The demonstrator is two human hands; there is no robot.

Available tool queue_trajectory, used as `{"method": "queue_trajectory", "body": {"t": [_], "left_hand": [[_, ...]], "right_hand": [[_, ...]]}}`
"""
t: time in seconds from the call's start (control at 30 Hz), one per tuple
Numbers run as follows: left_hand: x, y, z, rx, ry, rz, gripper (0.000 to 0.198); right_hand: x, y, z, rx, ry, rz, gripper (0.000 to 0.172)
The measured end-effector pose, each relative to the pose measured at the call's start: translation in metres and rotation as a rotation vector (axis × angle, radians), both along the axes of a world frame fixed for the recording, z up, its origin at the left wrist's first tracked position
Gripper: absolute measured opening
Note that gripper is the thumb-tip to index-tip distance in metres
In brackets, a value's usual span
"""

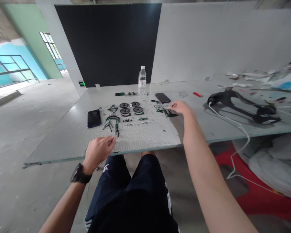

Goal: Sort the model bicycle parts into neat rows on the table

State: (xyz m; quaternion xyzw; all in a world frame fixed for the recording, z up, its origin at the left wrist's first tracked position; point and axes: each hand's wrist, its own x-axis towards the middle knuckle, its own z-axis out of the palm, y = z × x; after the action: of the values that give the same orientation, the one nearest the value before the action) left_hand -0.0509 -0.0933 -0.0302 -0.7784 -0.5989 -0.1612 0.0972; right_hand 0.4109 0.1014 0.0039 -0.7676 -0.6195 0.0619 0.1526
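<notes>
My left hand (pixel 99 150) is closed at the table's front edge, its fingertips just below a small dark-green bicycle fork (pixel 116 129). Whatever it holds, if anything, is hidden. My right hand (pixel 180 107) reaches forward with thumb and finger pinched over a cluster of small dark parts (pixel 171 114); what lies in the pinch is too small to make out. Between the hands are several black spoked model wheels (pixel 125 111), a green frame piece (pixel 113 109), a curved green mudguard (pixel 113 117), and green and clear small parts (pixel 143 119).
One phone (pixel 94 118) lies left, another (pixel 162 97) behind the parts. A water bottle (pixel 142 81) stands near the back panel. To the right are a red lighter-like object (pixel 197 94) and a black head strap (pixel 244 108) with a white cable (pixel 232 121).
</notes>
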Motion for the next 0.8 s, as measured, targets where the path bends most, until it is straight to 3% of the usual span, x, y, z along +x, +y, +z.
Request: {"method": "queue_trajectory", "body": {"t": [0.27,0.6,0.8], "left_hand": [[-0.001,0.0,-0.002,0.013,0.003,0.005,0.052],[-0.002,0.001,-0.004,0.036,0.003,-0.002,0.052],[-0.002,0.002,-0.005,0.047,0.002,-0.003,0.052]], "right_hand": [[-0.002,-0.001,0.0,-0.07,-0.033,-0.061,0.019],[-0.004,0.004,-0.001,-0.079,-0.091,-0.173,0.053],[-0.015,0.012,-0.007,-0.049,-0.089,-0.174,0.046]]}}
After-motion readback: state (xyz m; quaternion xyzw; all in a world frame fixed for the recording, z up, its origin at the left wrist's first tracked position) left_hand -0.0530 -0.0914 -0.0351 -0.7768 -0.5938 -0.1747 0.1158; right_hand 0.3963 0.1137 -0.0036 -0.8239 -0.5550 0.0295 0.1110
